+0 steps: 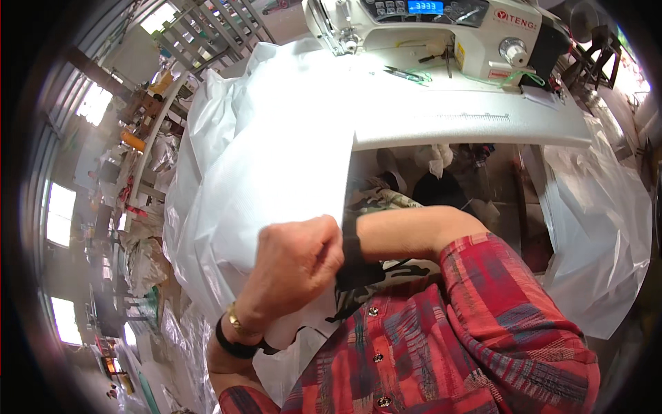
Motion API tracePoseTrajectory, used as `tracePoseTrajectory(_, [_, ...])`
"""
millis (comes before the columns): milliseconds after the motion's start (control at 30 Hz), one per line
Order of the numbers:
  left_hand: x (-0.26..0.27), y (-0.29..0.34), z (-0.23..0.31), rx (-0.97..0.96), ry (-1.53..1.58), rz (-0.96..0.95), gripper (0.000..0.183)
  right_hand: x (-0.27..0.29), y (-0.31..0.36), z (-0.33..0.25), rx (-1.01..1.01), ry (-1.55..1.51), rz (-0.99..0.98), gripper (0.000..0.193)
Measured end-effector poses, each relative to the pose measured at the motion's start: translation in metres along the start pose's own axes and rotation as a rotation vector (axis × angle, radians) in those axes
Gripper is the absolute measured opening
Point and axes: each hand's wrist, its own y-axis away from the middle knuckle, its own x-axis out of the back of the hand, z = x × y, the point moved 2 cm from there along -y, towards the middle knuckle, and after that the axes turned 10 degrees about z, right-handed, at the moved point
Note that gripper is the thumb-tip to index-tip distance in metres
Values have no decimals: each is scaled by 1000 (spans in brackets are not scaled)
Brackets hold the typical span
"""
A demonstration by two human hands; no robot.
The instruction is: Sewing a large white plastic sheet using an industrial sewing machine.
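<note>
While white sheet (276, 165) drapes glossy, wrinkled, left grip (300, 261) clenches its edge; right grip hidden, cannot tell state.

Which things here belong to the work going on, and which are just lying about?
Part of the work, it seems:
- white sheet, partly covered by the left hand; the right hand is hidden
- sewing machine, its bed meeting the sheet's far end

Apparently just lying or standing about:
- small snips, resting on the machine
- slatted rack behind
</note>
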Motion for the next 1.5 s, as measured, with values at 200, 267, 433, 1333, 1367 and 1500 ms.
tracePoseTrajectory(200, [-68,42,-38,20,57,76,12,21,29,6,43,139,-169,29])
tracePoseTrajectory(267, [-84,49,-43,126,157,112,12,92,0,13,39,204,-217,29])
tracePoseTrajectory(433, [-92,61,-53,342,445,148,16,132,-75,-43,-588,372,-144,25])
tracePoseTrajectory(1333, [-110,16,-39,103,712,-41,20,168,-211,-10,-85,1373,253,39])
tracePoseTrajectory(1367, [-112,15,-39,61,676,-37,20,167,-212,-13,-86,1376,248,39])
tracePoseTrajectory(1500, [-114,11,-39,30,654,-68,19,165,-216,-20,-194,1395,150,46])
